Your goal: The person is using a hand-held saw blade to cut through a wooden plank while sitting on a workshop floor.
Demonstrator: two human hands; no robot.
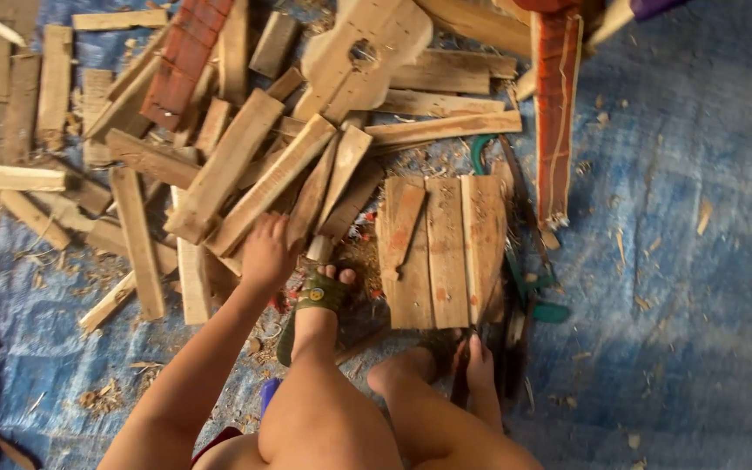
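Right hand (479,361) rests low beside the plank board (442,251), its grip hard to tell through blur. Left hand (265,254) closes on a wooden slat (270,184) in the scrap pile (176,130) beyond.

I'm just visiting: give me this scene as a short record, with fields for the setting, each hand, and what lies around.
setting: blue tarp on the ground, strewn with wood chips
left hand: left hand reaches into the pile of wooden offcuts, on a plank end; grip unclear
right hand: right hand low beside the board panel, touching dark tools; grip unclear
foot: green sandal in front of the pile
nearby: guitar-shaped wooden cutout; red-painted plank
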